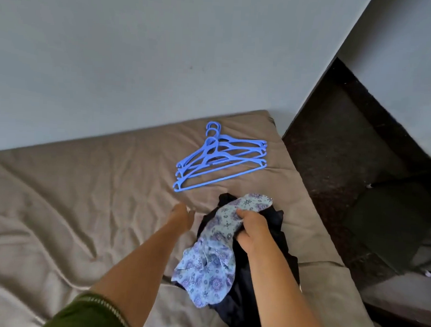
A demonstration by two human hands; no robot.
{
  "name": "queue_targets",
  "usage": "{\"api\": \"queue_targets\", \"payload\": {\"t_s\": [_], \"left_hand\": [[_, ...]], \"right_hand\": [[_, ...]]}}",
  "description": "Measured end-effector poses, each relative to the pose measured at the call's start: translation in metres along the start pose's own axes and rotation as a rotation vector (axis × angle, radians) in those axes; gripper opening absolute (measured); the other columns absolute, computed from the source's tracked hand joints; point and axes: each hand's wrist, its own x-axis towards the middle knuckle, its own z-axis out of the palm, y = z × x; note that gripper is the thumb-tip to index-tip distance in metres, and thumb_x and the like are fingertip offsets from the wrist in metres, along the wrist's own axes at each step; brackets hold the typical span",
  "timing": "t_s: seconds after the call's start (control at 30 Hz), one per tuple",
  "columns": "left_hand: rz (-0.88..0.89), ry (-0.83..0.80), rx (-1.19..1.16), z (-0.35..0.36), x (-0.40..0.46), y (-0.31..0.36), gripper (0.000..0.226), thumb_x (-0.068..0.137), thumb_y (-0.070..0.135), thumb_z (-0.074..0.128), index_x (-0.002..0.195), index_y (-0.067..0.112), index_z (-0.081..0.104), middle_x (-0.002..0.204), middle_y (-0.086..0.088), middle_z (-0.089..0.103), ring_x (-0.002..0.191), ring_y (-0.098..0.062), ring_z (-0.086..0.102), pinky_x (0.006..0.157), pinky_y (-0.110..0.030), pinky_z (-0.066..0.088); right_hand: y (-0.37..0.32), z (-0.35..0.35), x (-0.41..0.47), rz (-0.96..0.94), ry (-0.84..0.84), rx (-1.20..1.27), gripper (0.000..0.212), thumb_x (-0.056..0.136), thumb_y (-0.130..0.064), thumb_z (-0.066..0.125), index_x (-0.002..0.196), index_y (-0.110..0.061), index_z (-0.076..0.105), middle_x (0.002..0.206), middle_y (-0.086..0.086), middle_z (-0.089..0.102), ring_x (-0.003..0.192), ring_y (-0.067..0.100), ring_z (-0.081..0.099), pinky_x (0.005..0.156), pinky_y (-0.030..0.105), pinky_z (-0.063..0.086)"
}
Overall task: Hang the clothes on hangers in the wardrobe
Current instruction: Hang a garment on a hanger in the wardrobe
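Your right hand (252, 230) grips the floral garment (211, 252), fingers curled round its upper part; it lies bunched on a dark garment (250, 298) near the bed's right edge, long axis running from near you up toward the hangers. Your left hand (181, 217) reaches forward over the bed (72, 194), fingers straight, holding nothing. The blue hangers (221, 156) lie stacked flat beyond both hands, hooks pointing toward the grey wall (165, 50). Dark floor (346, 149) lies to the right.

Four blue hangers (221, 155), two garments (230, 250), two hands (249, 230)
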Motion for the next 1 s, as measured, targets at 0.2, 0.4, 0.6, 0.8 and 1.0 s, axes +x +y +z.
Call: {"api": "queue_targets", "payload": {"t_s": [0.2,0.4,0.6,0.8,1.0], "left_hand": [[0.067,0.107,0.205,0.029,0.118,0.005,0.068,0.1,0.034,0.045,0.152,0.004,0.012,0.157,-0.019,0.017,0.143,-0.037,0.019,0.112,-0.044,0.028],[-0.095,0.246,0.248,0.049,0.184,-0.018,0.056,0.101,0.027,0.041,0.15,0.01,0.021,0.149,-0.019,0.026,0.133,-0.037,0.028,0.107,-0.046,0.031],[0.053,0.307,0.013,0.041,0.173,-0.026,0.039,0.096,0.024,0.057,0.123,-0.002,0.049,0.123,-0.026,0.05,0.115,-0.043,0.048,0.096,-0.047,0.04],[0.265,0.428,-0.318,-0.006,0.075,-0.041,0.012,0.097,0.026,0.053,0.104,0.021,0.061,0.094,-0.003,0.053,0.083,-0.028,0.057,0.084,-0.039,0.05],[0.353,0.454,-0.537,-0.07,-0.04,-0.064,0.008,0.099,0.012,0.048,0.103,0.012,0.055,0.087,-0.012,0.064,0.08,-0.021,0.065,0.073,-0.037,0.06]], "right_hand": [[0.008,0.018,0.077,-0.004,-0.013,0.04,0.015,0.099,-0.002,0.045,0.11,0.004,0.052,0.088,0.015,0.06,0.081,0.029,0.061,0.07,0.037,0.052],[0.021,0.001,0.131,-0.008,-0.046,0.124,0.02,0.099,-0.002,0.045,0.117,0.005,0.052,0.105,0.022,0.062,0.103,0.035,0.062,0.094,0.048,0.049],[0.026,-0.002,0.12,-0.003,-0.022,0.181,0.025,0.096,0.002,0.046,0.12,0.006,0.051,0.108,0.023,0.064,0.088,0.03,0.065,0.07,0.039,0.054],[0.0,0.002,0.049,-0.001,-0.079,0.123,0.012,0.096,0.0,0.047,0.105,0.005,0.054,0.106,0.022,0.064,0.089,0.033,0.063,0.084,0.046,0.051],[-0.013,0.007,-0.07,0.054,-0.336,0.149,0.02,0.098,-0.007,0.042,0.098,0.002,0.06,0.093,0.02,0.071,0.089,0.034,0.065,0.08,0.048,0.055]]}}
